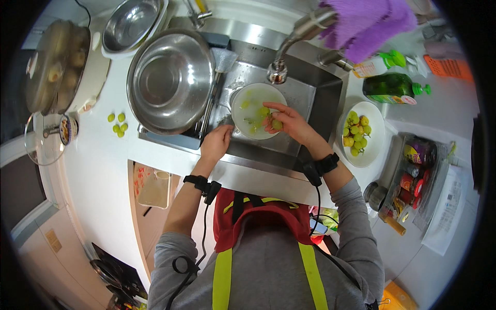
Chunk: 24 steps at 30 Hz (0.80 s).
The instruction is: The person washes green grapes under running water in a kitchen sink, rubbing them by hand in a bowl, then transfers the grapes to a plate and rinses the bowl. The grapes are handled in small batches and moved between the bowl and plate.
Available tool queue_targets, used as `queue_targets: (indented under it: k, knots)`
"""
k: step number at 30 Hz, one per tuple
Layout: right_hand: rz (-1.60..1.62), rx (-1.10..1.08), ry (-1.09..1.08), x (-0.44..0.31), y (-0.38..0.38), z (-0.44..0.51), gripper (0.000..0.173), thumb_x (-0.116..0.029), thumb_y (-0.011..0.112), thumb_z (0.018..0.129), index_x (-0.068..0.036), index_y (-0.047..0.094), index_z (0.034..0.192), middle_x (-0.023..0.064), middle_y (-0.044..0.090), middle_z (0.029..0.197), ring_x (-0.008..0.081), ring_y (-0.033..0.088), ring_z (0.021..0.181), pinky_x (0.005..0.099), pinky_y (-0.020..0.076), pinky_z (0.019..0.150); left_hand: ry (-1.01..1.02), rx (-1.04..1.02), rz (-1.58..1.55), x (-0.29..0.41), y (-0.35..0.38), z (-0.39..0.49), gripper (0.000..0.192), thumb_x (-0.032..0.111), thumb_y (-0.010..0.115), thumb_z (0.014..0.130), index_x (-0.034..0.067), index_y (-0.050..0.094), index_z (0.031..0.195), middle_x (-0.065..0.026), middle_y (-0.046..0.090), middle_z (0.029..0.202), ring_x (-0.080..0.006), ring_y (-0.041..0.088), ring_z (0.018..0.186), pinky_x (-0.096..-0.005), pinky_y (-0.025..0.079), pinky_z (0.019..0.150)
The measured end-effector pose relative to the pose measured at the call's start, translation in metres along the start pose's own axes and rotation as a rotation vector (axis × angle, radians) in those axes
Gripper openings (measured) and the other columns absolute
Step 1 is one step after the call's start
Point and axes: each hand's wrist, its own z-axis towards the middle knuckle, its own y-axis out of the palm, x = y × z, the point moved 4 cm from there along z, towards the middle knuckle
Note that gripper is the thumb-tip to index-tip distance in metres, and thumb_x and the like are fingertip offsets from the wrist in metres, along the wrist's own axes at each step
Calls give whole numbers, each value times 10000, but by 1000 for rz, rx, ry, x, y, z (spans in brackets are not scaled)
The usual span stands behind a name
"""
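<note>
My right hand [292, 123] holds green grapes [276, 124] in its fingers over a round white bowl [255, 135] in the steel sink. More grapes [245, 104] lie in the cloudy water in that bowl. At the sink's front edge is my left hand [216, 142], fingers curled close together; its fingertips are partly hidden, and no held thing shows. A white oval bowl [372, 153] with a bunch of green grapes [356, 133] stands on the counter to the right. Several loose grapes [120, 127] sit on the counter at the left.
A large steel basin [159, 85] covers the sink's left side, beside a long-handled brush [224, 60]. Above the bowl hangs the faucet [277, 73], with a purple towel [368, 23] behind it. Right of the sink lie a green pump bottle [389, 88] and a container of jars [410, 174].
</note>
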Motion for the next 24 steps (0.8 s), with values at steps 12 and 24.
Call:
queue_targets:
  k: [12,24]
  knots:
    - [-1001,883,-562,-75,-94,-200,454,-27,563,902,-81,496,1348,131,664,1023,250,650,969,359,500,834,107,-209,-39,10,33,52,208,102,602,907,6,629,1089,-178,686,969,-288,691,864,-355,545,755]
    - [-1089,968,-572,-38,-88,-210,300,10,601,804,-77,643,1088,126,655,958,347,619,870,421,501,782,127,-157,400,-17,128,120,657,264,642,852,45,367,1407,-324,424,1342,-500,465,1173,-503,409,1008]
